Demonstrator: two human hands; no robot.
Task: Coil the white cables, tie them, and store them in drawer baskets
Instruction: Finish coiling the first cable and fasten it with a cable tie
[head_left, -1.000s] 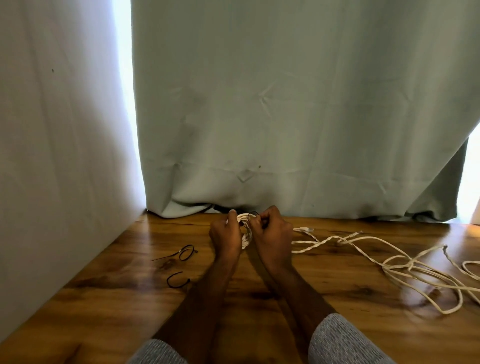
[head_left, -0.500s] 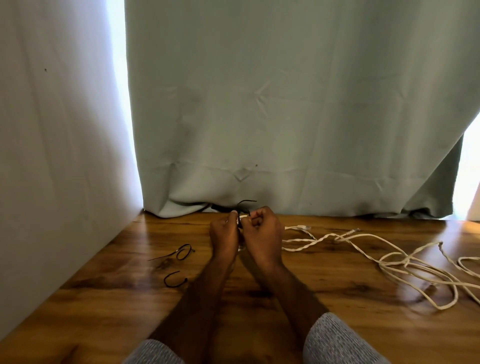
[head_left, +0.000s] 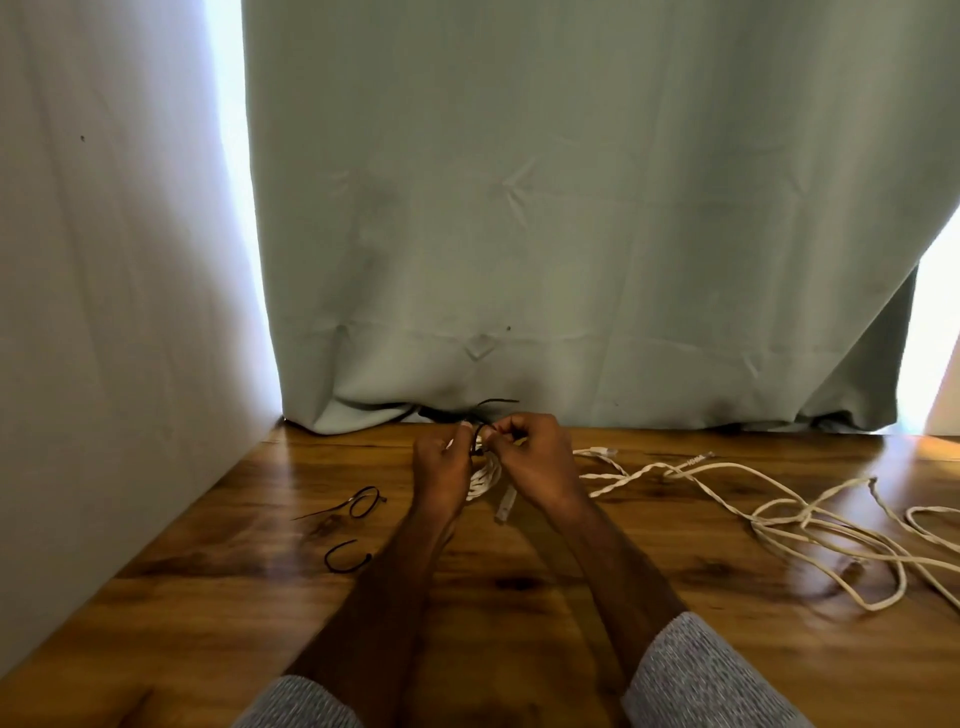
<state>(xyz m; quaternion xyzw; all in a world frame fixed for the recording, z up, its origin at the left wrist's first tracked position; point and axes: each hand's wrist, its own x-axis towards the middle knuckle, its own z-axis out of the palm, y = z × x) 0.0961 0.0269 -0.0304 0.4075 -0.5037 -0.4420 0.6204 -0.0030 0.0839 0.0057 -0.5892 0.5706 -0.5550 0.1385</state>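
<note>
Hands together at far edge of wooden table (head_left: 519, 613), just in front of grey-green curtain (head_left: 571, 234). Left hand (head_left: 441, 470) curled round coiled white cable (head_left: 485, 475), coil held between both hands, lower part of coil showing below the knuckles. Right hand (head_left: 535, 460) curled, fingertips pinching black tie (head_left: 480, 434) at top of coil; loose end of tie sticking up and right, over the curtain hem. Left thumb and fingers close against same tie; cannot tell whether also pinching it. Plug end (head_left: 505, 506) of coiled cable hanging down between wrists, touching or just above table.

Loose white cable (head_left: 810, 525) sprawled on table to the right, untied, several overlapping loops, running off right edge. Twisted section (head_left: 618, 480) of it leading back toward right hand; connector (head_left: 602, 451) lying near curtain hem just right of right hand.

Two spare black ties on table left of left forearm: looped one (head_left: 363, 503) nearer curtain, open curved one (head_left: 345, 557) nearer camera, apart from each other and from the hands.

Grey knit sleeves (head_left: 696, 675) pushed up both forearms. White wall (head_left: 104, 312) along left side. No drawer baskets in view.
</note>
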